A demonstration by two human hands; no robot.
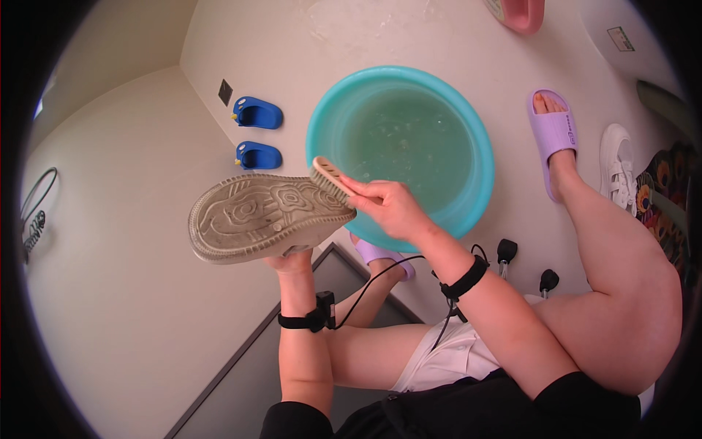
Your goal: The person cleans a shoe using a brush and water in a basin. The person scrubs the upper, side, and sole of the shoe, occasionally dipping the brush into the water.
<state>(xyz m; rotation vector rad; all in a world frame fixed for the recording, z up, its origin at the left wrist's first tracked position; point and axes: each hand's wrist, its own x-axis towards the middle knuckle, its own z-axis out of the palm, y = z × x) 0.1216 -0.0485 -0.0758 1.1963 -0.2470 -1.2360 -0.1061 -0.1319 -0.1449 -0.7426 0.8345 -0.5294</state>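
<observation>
Two small blue clogs (271,115) near a dark square plate (225,92), a pink container (525,20) well apart

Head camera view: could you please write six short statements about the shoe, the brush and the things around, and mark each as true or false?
1. The left hand, mostly hidden, supports the shoe. True.
2. The right hand holds a scrub brush at one end of the sole. True.
3. The sole faces the floor. False: it is turned up toward the camera.
4. The turquoise basin contains cloudy water. True.
5. The person wears black boots. False: the person wears lilac slides.
6. All footwear in view is worn or held. False: two small blue clogs stand on the floor, left of the basin.
</observation>
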